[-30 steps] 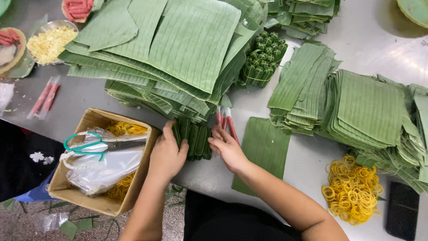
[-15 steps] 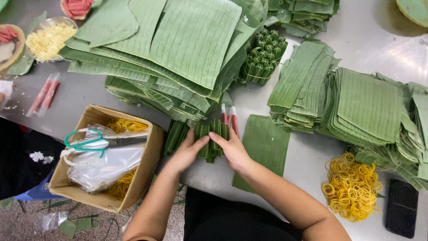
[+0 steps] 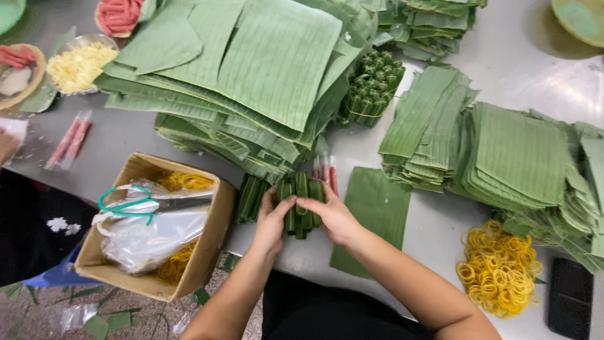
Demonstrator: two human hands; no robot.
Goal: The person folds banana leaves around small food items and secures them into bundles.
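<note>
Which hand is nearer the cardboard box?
Left. The left hand grips the leaf-roll bundle just right of the cardboard box; the right hand holds the bundle's far side, farther from the box.

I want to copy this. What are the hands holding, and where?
Both hands, left hand and right hand, hold a bunch of small green leaf-wrapped rolls, pressing it together from its two sides.

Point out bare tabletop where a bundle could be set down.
Bare steel table at top right, between the leaf stacks and the green dish; another strip left of the big leaf pile. Crowded around both hands.
</note>
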